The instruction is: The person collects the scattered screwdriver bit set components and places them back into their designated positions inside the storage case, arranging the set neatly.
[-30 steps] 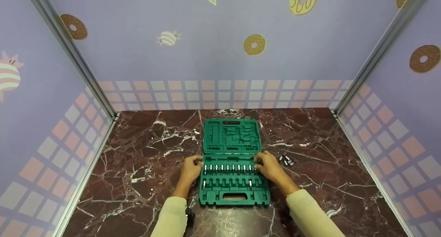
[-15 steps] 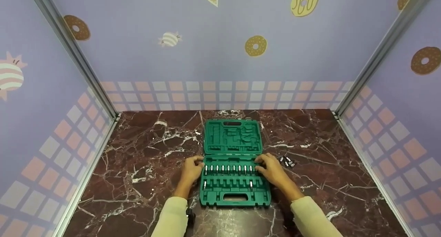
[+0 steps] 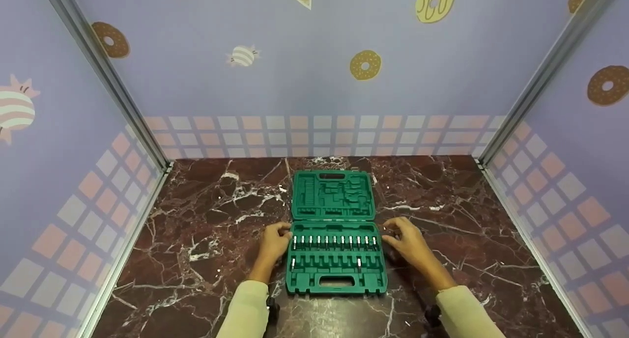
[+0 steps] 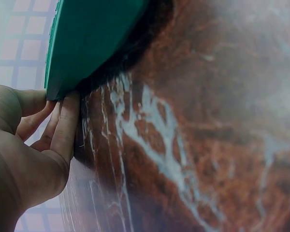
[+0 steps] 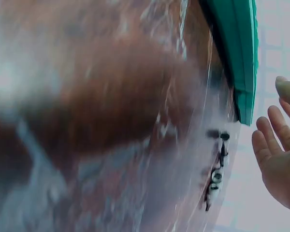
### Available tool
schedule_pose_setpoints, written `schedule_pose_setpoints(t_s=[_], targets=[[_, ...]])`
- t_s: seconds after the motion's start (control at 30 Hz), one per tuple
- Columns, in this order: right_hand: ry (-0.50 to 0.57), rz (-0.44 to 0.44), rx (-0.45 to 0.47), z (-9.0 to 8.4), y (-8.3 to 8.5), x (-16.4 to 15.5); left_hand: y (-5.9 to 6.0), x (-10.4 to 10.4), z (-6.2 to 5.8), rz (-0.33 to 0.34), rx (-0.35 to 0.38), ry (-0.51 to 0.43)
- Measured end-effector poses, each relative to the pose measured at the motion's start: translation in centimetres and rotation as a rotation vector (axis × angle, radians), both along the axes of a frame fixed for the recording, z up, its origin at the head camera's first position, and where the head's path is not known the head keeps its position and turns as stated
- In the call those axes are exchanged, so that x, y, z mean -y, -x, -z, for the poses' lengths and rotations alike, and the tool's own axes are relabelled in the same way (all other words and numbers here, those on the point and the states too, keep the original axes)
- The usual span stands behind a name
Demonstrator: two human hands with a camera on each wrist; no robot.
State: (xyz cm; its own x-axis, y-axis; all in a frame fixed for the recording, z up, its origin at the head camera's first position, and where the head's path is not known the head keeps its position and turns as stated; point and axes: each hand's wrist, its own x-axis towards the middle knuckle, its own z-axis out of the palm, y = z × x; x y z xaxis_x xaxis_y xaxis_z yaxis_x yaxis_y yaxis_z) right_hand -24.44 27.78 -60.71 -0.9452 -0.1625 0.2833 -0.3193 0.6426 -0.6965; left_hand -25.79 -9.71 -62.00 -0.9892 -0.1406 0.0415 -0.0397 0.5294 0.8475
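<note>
An open green tool case [image 3: 310,283] lies on the marbled table, its moulded lid [image 3: 334,195] folded back to the far side. Several small metal bit sockets [image 3: 334,242] stand in its upper row; the lower row holds one bit socket [image 3: 293,264] at the left and another bit socket [image 3: 359,264] right of centre. My left hand [image 3: 273,239] pinches the case's left edge, thumb above and fingers below in the left wrist view. Just off the right edge, my right hand [image 3: 405,239] has its fingers loosely spread and holds nothing.
Loose metal bit sockets [image 5: 216,176] lie on the table right of the case, hidden behind the right hand in the head view. A patterned back wall [image 3: 314,92] and two side walls enclose the marbled table [image 3: 211,205].
My right hand has let go of the case's upper right and moved outward to the right, uncovering the end of the upper row. The left hand stays at the left edge.
</note>
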Motion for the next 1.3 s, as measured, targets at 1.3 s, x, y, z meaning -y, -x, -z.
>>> schedule_pose_setpoints(t_s=[1.3], targets=[[-0.23,0.096,0.006,2.3,0.6,-8.9,0.0,0.0,0.1,0.0,0.004,-0.005]])
